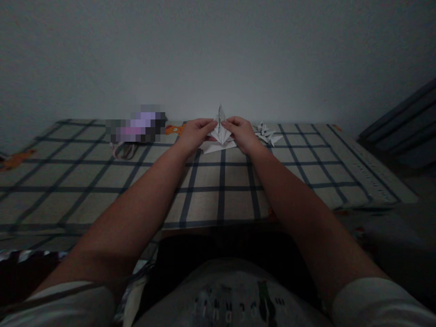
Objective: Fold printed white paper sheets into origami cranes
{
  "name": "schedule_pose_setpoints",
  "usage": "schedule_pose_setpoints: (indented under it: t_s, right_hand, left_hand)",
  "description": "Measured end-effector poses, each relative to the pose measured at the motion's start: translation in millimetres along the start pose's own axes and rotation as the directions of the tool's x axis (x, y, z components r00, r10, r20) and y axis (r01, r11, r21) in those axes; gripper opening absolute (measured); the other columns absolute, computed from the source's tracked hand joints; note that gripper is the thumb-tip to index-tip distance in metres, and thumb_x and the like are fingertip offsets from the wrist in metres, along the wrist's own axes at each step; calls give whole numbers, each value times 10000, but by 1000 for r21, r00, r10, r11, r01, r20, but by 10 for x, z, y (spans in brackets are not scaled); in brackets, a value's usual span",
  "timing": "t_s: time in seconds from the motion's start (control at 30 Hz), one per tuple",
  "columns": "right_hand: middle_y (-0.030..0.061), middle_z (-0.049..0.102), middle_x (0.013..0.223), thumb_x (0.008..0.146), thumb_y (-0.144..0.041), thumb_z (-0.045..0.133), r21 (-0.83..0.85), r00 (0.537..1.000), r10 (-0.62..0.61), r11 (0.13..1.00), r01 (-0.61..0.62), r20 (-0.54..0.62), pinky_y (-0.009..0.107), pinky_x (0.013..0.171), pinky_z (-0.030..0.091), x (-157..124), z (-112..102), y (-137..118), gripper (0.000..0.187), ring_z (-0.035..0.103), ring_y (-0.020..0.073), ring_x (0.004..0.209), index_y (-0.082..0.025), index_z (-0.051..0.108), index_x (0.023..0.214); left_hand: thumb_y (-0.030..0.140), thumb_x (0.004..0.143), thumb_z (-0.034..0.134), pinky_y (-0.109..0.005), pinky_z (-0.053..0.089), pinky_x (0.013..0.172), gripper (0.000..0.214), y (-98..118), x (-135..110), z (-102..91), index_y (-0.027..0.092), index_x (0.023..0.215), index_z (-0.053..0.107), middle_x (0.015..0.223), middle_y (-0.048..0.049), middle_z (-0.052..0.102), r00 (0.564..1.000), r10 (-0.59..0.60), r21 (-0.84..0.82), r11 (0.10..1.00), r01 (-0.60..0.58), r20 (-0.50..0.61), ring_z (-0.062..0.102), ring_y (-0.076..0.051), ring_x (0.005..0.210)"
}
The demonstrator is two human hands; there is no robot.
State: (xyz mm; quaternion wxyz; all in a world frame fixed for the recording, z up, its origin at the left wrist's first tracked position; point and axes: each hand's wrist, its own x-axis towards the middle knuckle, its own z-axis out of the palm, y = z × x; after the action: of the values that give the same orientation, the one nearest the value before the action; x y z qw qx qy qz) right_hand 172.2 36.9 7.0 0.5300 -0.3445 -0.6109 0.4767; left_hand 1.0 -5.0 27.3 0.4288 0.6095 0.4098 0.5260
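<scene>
My left hand (195, 133) and my right hand (242, 132) meet over a partly folded white paper figure (220, 131) near the far edge of a checked cloth (221, 181). Each hand pinches one side of the paper, fingers closed on it. A thin paper point sticks straight up between the hands. The figure's lower flaps rest on the cloth. Just right of my right hand lies a small pile of finished folded white paper figures (268, 134).
A blurred purple object (136, 127) with a looped cord sits at the back left of the cloth. A pale wall (218, 54) rises right behind. A dark slanted panel (405, 122) stands at the right. Orange prints mark the cloth's left edge.
</scene>
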Motion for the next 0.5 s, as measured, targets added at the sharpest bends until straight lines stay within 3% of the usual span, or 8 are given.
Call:
schedule_pose_setpoints:
  t_s: [0.5]
  right_hand:
    - [-37,594,717,687,-461,824,30,998,-19,999,17,53,237,645,431,-47,37,-61,347,533,107,690,-200,607,762]
  left_hand:
    - [430,714,792,-289,548,684,322,-41,34,-36,144,836,710,797,-49,707,995,-47,-13,999,46,-88,645,-148,702]
